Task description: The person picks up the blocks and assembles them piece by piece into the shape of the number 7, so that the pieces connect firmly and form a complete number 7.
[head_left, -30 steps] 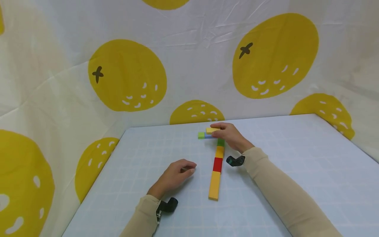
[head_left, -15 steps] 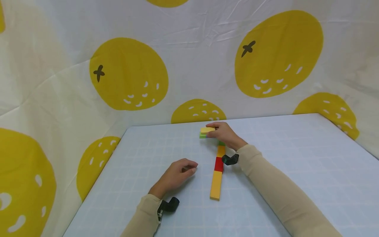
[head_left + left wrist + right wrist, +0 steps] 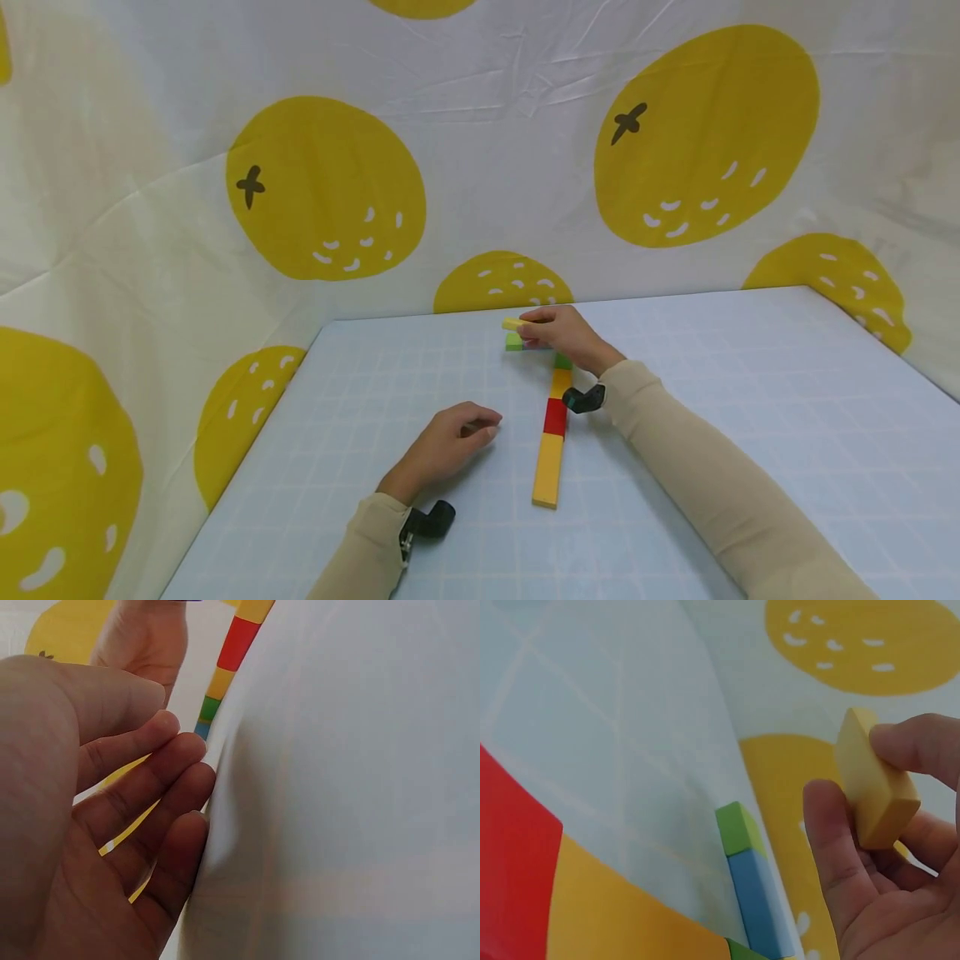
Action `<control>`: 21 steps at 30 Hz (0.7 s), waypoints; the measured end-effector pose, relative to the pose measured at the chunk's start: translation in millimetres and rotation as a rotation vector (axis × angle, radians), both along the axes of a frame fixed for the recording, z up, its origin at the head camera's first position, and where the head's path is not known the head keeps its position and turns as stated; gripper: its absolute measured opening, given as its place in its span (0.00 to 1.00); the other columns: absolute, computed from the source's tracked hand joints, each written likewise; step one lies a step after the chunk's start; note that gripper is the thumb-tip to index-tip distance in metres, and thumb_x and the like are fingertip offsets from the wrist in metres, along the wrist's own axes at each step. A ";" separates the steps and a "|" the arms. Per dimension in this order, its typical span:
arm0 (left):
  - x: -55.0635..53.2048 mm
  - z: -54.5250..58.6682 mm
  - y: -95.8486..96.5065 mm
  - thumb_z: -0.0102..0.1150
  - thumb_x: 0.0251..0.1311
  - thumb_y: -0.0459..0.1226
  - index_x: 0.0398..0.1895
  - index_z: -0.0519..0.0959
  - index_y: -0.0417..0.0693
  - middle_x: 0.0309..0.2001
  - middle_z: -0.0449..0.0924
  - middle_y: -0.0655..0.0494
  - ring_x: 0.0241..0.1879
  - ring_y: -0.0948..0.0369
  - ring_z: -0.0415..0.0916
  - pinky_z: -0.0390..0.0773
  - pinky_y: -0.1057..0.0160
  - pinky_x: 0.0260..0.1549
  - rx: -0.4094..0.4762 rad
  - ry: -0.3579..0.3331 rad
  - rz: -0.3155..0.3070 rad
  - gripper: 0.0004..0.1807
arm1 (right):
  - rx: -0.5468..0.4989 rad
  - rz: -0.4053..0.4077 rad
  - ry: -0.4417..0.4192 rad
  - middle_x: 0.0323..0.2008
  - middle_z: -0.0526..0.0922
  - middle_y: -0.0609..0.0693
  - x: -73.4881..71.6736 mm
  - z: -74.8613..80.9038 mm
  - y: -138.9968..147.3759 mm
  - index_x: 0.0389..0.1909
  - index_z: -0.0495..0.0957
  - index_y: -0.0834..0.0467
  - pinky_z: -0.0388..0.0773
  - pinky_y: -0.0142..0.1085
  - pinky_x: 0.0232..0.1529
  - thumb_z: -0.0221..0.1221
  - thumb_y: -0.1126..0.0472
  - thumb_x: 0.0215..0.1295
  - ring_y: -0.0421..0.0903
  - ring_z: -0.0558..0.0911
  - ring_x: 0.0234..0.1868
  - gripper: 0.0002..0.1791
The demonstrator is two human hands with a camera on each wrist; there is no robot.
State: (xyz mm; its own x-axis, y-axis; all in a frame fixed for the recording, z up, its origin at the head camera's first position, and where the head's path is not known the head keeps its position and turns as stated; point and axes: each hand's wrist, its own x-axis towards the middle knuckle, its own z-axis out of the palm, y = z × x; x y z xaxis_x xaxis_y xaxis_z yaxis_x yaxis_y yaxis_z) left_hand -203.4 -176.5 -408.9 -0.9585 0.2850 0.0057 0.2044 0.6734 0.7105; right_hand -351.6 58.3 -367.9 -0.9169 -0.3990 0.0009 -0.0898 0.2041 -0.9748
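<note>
My right hand [image 3: 566,336] pinches a pale yellow block [image 3: 874,780] between thumb and fingers, holding it in the air. Below it, at the far end of the table, a light green block [image 3: 513,342] adjoins a blue block [image 3: 757,896]. These make a short arm leading left from a line of blocks. Running toward me, the line has a dark green block [image 3: 562,362], a yellow-orange block [image 3: 560,383], a red block [image 3: 555,417] and a longer yellow-orange block [image 3: 547,471]. Left of the line, my left hand [image 3: 450,442] lies low over the table with loosely bent fingers, holding nothing.
The table [image 3: 337,533] has a pale blue cover with a light grid. White cloth [image 3: 510,167] printed with large yellow fruit hangs behind it and along the left side. A small dark camera sits on each wrist.
My right hand has carried the pale yellow block left, from over the blue block to over the light green one, and turned it slightly. The left hand stays where it was.
</note>
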 end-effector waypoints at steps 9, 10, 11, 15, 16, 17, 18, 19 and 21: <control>-1.3 -2.1 -1.7 0.59 0.71 0.45 0.54 0.83 0.56 0.49 0.81 0.68 0.46 0.65 0.76 0.78 0.59 0.50 0.011 0.031 -0.027 0.13 | -0.040 0.036 -0.022 0.51 0.81 0.61 -3.1 -6.4 -6.4 0.58 0.76 0.67 0.79 0.39 0.54 0.60 0.62 0.72 0.54 0.84 0.49 0.19; -1.2 -2.1 -1.8 0.58 0.71 0.46 0.54 0.83 0.56 0.49 0.81 0.68 0.46 0.65 0.76 0.78 0.60 0.51 0.010 0.031 -0.027 0.13 | -0.055 0.037 -0.032 0.52 0.80 0.62 -3.4 -6.8 -7.5 0.59 0.75 0.68 0.80 0.39 0.54 0.59 0.63 0.72 0.54 0.84 0.49 0.19; -1.1 -2.1 -1.9 0.58 0.71 0.46 0.54 0.83 0.56 0.50 0.80 0.68 0.46 0.65 0.76 0.78 0.60 0.51 0.011 0.032 -0.029 0.13 | -0.063 0.037 -0.038 0.53 0.79 0.62 -4.0 -7.1 -8.6 0.61 0.74 0.68 0.80 0.39 0.53 0.59 0.64 0.71 0.54 0.84 0.50 0.20; -0.4 -0.9 -2.3 0.58 0.71 0.46 0.54 0.83 0.56 0.50 0.80 0.68 0.47 0.65 0.76 0.78 0.59 0.51 0.013 0.037 -0.034 0.13 | -0.028 0.037 -0.032 0.55 0.76 0.62 -4.5 -6.1 -11.7 0.66 0.69 0.68 0.79 0.39 0.54 0.58 0.67 0.69 0.54 0.84 0.50 0.26; -0.2 -0.9 -2.3 0.58 0.71 0.46 0.54 0.83 0.56 0.50 0.80 0.68 0.46 0.65 0.76 0.78 0.59 0.51 0.015 0.036 -0.034 0.13 | -0.008 0.037 -0.027 0.56 0.76 0.62 -4.7 -6.0 -12.5 0.67 0.69 0.68 0.79 0.39 0.54 0.58 0.66 0.68 0.53 0.83 0.50 0.27; -0.1 -0.9 -2.3 0.58 0.71 0.46 0.54 0.83 0.57 0.50 0.80 0.68 0.46 0.65 0.76 0.78 0.60 0.51 0.016 0.033 -0.032 0.13 | 0.017 0.039 -0.020 0.56 0.76 0.61 -4.7 -5.5 -13.0 0.67 0.69 0.67 0.79 0.38 0.55 0.58 0.66 0.68 0.52 0.83 0.49 0.28; -0.2 -0.9 -2.3 0.58 0.71 0.46 0.54 0.83 0.57 0.50 0.80 0.69 0.46 0.65 0.76 0.78 0.60 0.50 0.016 0.031 -0.031 0.13 | 0.034 0.039 -0.016 0.56 0.76 0.61 -4.5 -5.0 -13.5 0.67 0.69 0.67 0.79 0.39 0.55 0.58 0.66 0.67 0.52 0.83 0.49 0.28; -0.2 -0.9 -2.3 0.58 0.71 0.46 0.54 0.83 0.57 0.50 0.80 0.68 0.46 0.65 0.76 0.78 0.60 0.50 0.016 0.030 -0.031 0.13 | 0.048 0.036 -0.013 0.56 0.76 0.60 -4.5 -4.9 -14.0 0.67 0.71 0.67 0.78 0.39 0.56 0.59 0.66 0.66 0.52 0.82 0.49 0.28; -0.5 -1.0 -2.2 0.58 0.71 0.46 0.54 0.83 0.56 0.50 0.80 0.68 0.46 0.65 0.76 0.78 0.59 0.51 0.018 0.032 -0.035 0.13 | 0.072 0.032 -0.002 0.55 0.77 0.59 -4.1 -4.5 -14.9 0.65 0.73 0.65 0.78 0.39 0.56 0.60 0.65 0.65 0.52 0.81 0.49 0.27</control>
State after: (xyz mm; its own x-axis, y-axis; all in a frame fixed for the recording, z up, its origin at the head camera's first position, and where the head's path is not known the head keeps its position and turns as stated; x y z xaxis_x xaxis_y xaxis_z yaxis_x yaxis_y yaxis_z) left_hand -203.8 -178.7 -409.9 -0.9472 0.3180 0.0420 0.2507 0.6523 0.7153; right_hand -355.7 43.4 -372.4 -0.9035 -0.4275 -0.0308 -0.0954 0.2706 -0.9580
